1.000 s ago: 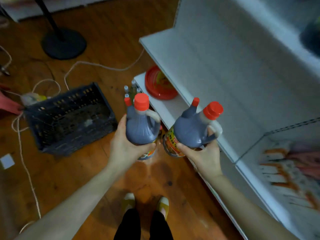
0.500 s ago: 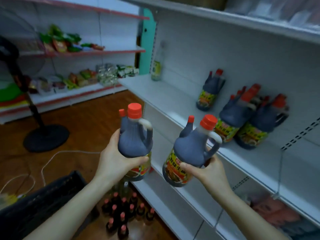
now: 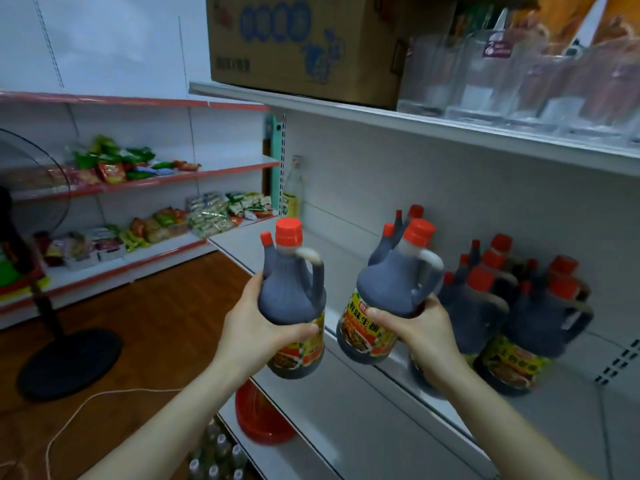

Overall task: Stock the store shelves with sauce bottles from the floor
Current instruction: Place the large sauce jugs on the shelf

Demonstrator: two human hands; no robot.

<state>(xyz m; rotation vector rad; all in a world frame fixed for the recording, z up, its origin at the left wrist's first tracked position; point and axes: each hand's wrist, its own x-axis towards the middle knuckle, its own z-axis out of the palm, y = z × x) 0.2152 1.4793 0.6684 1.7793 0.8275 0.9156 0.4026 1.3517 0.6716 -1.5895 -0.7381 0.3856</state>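
Both hands full. Our left hand (image 3: pixel 258 327) wraps the body of one sauce bottle (image 3: pixel 292 299), thumb across the front just above the label; bottle upright, red cap on top. Our right hand (image 3: pixel 426 337) grips the second sauce bottle (image 3: pixel 388 299) the same way, its top leaning right. We hold both in the air in front of the middle shelf (image 3: pixel 346 258), not resting on it. A cluster of matching bottles (image 3: pixel 519 327) stands on that shelf, just right of our right hand. Cardboard box (image 3: pixel 301 43) on the shelf above. Red dish (image 3: pixel 263 420) on the lower shelf, small clear bottles (image 3: pixel 218 455) on the floor. Fan stand (image 3: pixel 69 362) at left.
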